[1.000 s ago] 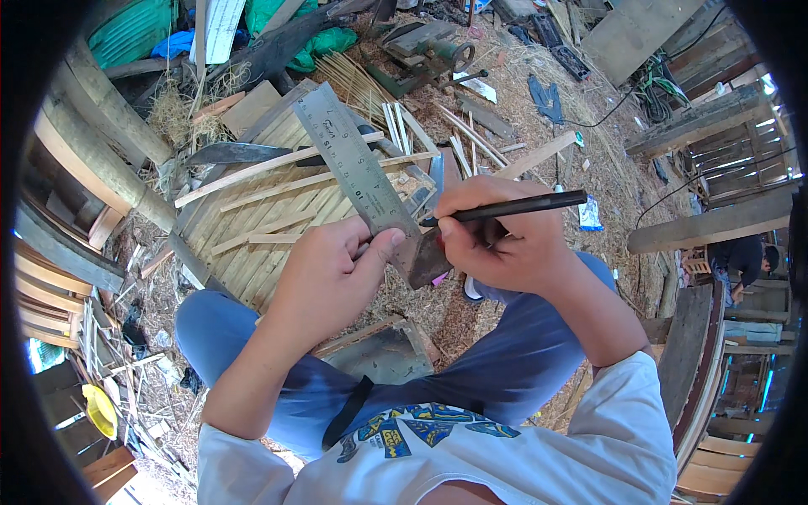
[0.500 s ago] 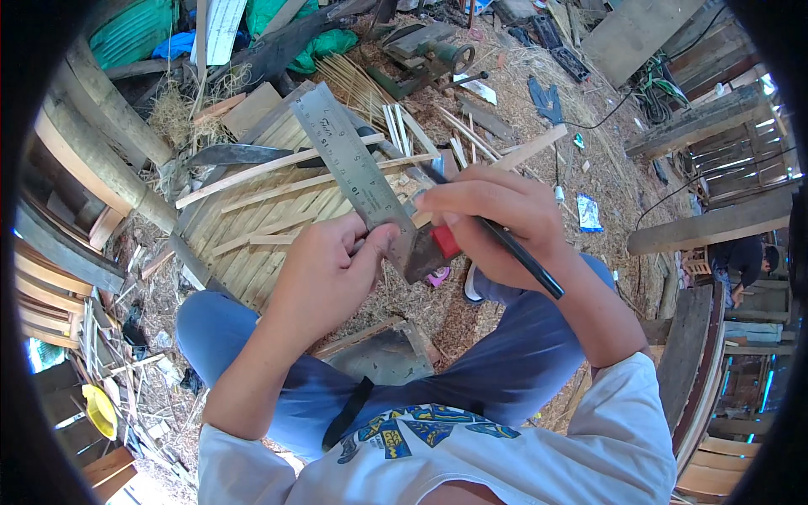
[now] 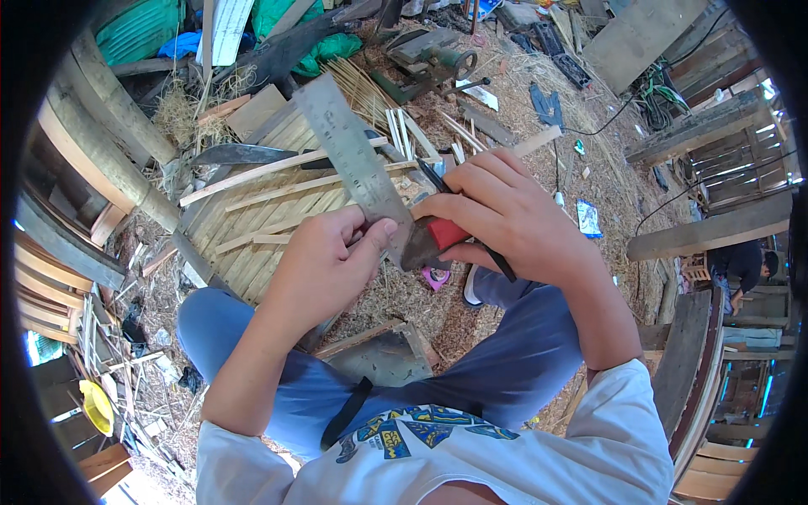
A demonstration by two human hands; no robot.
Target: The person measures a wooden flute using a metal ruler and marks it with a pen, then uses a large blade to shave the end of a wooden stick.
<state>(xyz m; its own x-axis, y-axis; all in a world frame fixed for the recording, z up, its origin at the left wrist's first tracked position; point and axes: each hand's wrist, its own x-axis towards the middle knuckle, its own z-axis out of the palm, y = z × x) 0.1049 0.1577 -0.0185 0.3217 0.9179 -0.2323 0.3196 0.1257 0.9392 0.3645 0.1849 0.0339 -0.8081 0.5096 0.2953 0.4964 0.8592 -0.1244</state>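
My left hand [image 3: 324,265] pinches the lower part of a steel ruler [image 3: 341,139], which slants up and to the left over the wooden platform. At the ruler's lower end is a dark block [image 3: 418,244] with a red part [image 3: 446,233]; whether they are one tool I cannot tell. My right hand [image 3: 513,215] is closed round a black pen [image 3: 433,177], its fingers against the red part. Beyond that hand a pale wooden strip [image 3: 539,140] sticks out; its other end is hidden.
Below the ruler is a slatted platform [image 3: 252,202] with loose wooden strips and a large knife [image 3: 240,154]. A green metal vise-like tool [image 3: 429,71] stands beyond. Wood shavings cover the ground. A metal-faced piece [image 3: 383,353] lies between my legs. Another person [image 3: 741,265] is at far right.
My right hand has turned and closed in on the red part, its fingers now over it. The pen has tipped steeper. The ruler has shifted slightly.
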